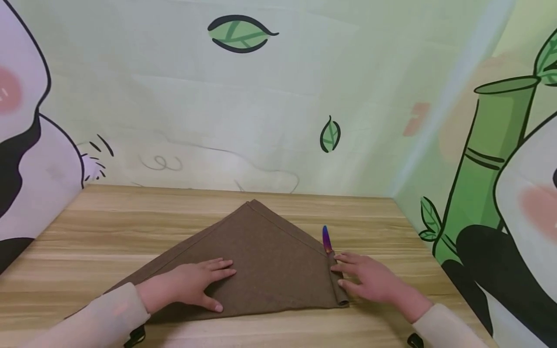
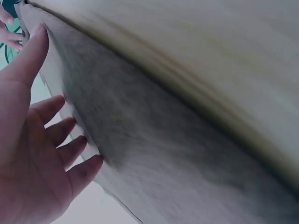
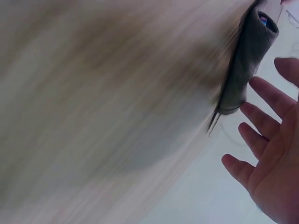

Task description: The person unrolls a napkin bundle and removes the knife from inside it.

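Observation:
A brown cloth napkin (image 1: 274, 261), folded to a triangle, lies on the table with its peak pointing away from me. Its right corner is wound into a narrow roll (image 1: 338, 285) around a table knife (image 1: 326, 239). Only the shiny blue-purple blade sticks out at the far end; the handle is hidden in the cloth. My left hand (image 1: 191, 282) rests on the napkin's left part, fingers spread. At the roll's right side, my right hand (image 1: 370, 278) touches the cloth with extended fingers. In the right wrist view, a coloured glint (image 3: 263, 21) shows inside the roll's near end.
The wood-grain table (image 1: 130, 208) extends around the napkin on all sides. A pale printed backdrop (image 1: 278, 106) with leaves stands behind it, and a wall with bamboo (image 1: 491, 145) borders the right side.

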{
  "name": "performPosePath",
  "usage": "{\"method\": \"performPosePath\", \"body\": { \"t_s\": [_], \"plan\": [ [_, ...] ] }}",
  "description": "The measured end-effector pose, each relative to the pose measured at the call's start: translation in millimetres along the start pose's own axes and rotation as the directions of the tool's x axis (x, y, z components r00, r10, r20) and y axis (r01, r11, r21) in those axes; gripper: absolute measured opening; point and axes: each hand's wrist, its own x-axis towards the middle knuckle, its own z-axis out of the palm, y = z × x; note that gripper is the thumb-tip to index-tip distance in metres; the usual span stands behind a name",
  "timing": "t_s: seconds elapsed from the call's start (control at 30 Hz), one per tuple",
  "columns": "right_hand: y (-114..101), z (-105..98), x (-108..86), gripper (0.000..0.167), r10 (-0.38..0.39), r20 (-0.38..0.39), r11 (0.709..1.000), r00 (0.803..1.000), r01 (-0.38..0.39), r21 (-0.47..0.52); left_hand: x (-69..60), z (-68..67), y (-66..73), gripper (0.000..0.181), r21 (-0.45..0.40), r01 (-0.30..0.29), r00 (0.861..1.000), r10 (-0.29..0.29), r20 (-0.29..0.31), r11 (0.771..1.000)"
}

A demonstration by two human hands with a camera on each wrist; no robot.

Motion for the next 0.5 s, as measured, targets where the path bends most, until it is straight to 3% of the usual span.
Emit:
{"method": "performPosePath", "body": {
  "t_s": [0.13, 0.23, 0.37, 0.5],
  "plan": [
    [-8.4, 4.9, 10.2, 0.033, -0.057, -0.056, 0.998, 0.997, 0.054, -0.042, 8.5, -2.2, 13.0, 0.083, 0.022, -0.053, 0.998, 0.054, -0.018, 0.998],
    [-14.3, 9.2, 15.5, 0.038, -0.069, 0.015, 0.997, 0.998, 0.069, -0.041, 14.2, -2.3, 22.3, 0.083, 0.032, -0.088, 0.996, 0.088, 0.001, 0.996],
    [-18.0, 13.1, 13.3, 0.047, -0.028, 0.148, 1.0, 0.989, 0.028, 0.002, 17.2, -1.4, 27.7, 0.084, 0.016, -0.064, 0.997, 0.063, 0.054, 0.998],
    [-14.9, 15.9, 3.7, 0.049, 0.007, 0.126, 1.0, 0.992, -0.008, 0.009, 17.3, 0.9, 25.5, 0.084, -0.014, -0.022, 0.996, 0.023, 0.086, 1.0]
  ]
}}
